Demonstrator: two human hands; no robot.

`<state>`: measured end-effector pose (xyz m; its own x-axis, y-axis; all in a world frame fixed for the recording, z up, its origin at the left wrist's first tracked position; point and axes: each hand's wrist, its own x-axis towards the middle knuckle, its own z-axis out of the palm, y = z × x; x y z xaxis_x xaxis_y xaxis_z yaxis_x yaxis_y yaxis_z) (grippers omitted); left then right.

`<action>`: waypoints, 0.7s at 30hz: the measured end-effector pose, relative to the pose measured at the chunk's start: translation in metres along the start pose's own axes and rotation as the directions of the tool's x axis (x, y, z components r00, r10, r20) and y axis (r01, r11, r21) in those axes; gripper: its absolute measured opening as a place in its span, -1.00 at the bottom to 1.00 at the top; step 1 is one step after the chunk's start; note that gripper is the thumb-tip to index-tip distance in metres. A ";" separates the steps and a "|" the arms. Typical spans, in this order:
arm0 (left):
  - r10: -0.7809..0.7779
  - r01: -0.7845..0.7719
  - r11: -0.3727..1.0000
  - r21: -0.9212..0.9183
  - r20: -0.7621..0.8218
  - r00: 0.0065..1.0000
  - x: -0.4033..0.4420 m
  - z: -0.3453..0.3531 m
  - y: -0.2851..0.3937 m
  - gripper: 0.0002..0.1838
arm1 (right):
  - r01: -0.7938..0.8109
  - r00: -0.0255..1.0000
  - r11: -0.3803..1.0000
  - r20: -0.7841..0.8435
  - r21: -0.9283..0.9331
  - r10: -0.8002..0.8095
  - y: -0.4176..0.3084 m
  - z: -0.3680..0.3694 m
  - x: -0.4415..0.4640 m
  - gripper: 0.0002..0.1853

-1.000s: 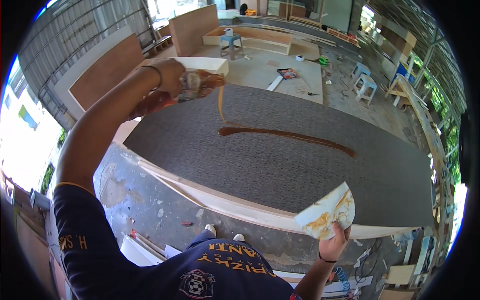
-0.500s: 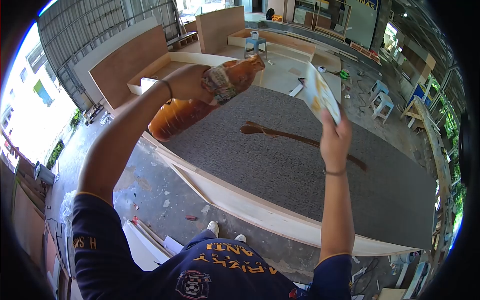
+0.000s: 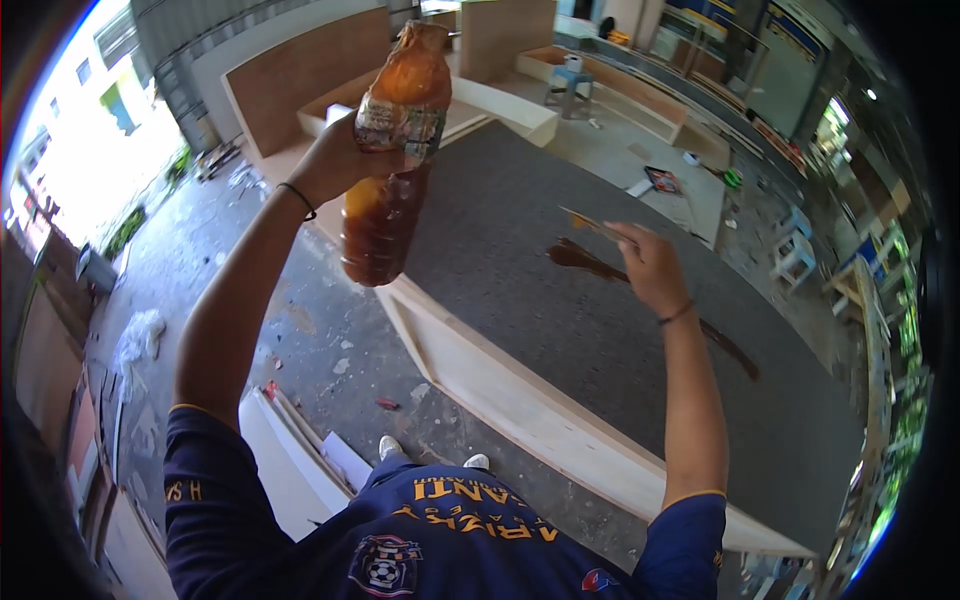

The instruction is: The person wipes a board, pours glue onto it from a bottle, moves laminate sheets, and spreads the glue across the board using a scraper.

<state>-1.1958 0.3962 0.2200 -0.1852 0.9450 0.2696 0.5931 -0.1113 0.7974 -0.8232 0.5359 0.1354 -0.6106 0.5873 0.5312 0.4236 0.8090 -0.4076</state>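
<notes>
I have my left hand [image 3: 345, 163] wrapped around the middle of a clear plastic bottle [image 3: 382, 228], fingers closed about it at the lower edge of its creased label [image 3: 400, 122]. The bottle is nearly upright, its neck at the top and leaning slightly to the right, with orange-brown liquid inside; I hold it up near the left end of the big dark grey panel [image 3: 520, 320]. My right hand [image 3: 657, 268] is above that panel, its fingers pinching one end of a thin scraper [image 3: 597, 226], which I see almost edge-on, with brown smears on it. The scraper points left, toward the bottle but well apart from it. On the panel, a glossy brown strip of glue [image 3: 737, 352] runs diagonally, wider at its far left end, and my right hand and forearm hide its middle part. The panel's near side shows a pale wooden frame [image 3: 520, 400]. I wear a dark band on each wrist. Below me, my light shoes [image 3: 390, 447] are on the stained concrete floor [image 3: 300, 320], a small red object [image 3: 387, 403] lying near them. Beyond the panel, a blue stool [image 3: 570, 90] bears a small white container [image 3: 573, 63].
</notes>
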 end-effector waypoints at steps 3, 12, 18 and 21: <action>0.070 -0.103 0.961 -0.257 -0.136 0.988 -0.048 -0.040 -0.037 -0.29 | -0.240 0.968 0.967 0.097 0.081 0.232 0.007 0.018 -0.019 -0.70; -0.281 0.150 0.959 -0.242 -0.732 0.621 -0.255 -0.098 -0.185 -0.31 | -0.510 0.839 0.841 -0.111 0.180 0.533 0.039 0.063 -0.068 -0.65; -0.557 0.641 0.726 -0.251 -0.760 0.333 -0.375 -0.050 -0.352 -0.29 | -0.341 0.507 0.488 -0.280 0.804 0.815 0.031 0.081 -0.090 -0.52; -0.525 0.622 0.740 -0.257 -0.798 0.295 -0.410 -0.006 -0.459 -0.35 | -0.281 0.461 0.483 -0.325 0.829 0.826 -0.033 0.123 -0.077 -0.49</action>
<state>-1.3967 0.0575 -0.2529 -0.9916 0.0917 0.0916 0.1222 0.4259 0.8965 -0.8723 0.4612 0.0169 0.2852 0.9467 0.1495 -0.1791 0.2059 -0.9620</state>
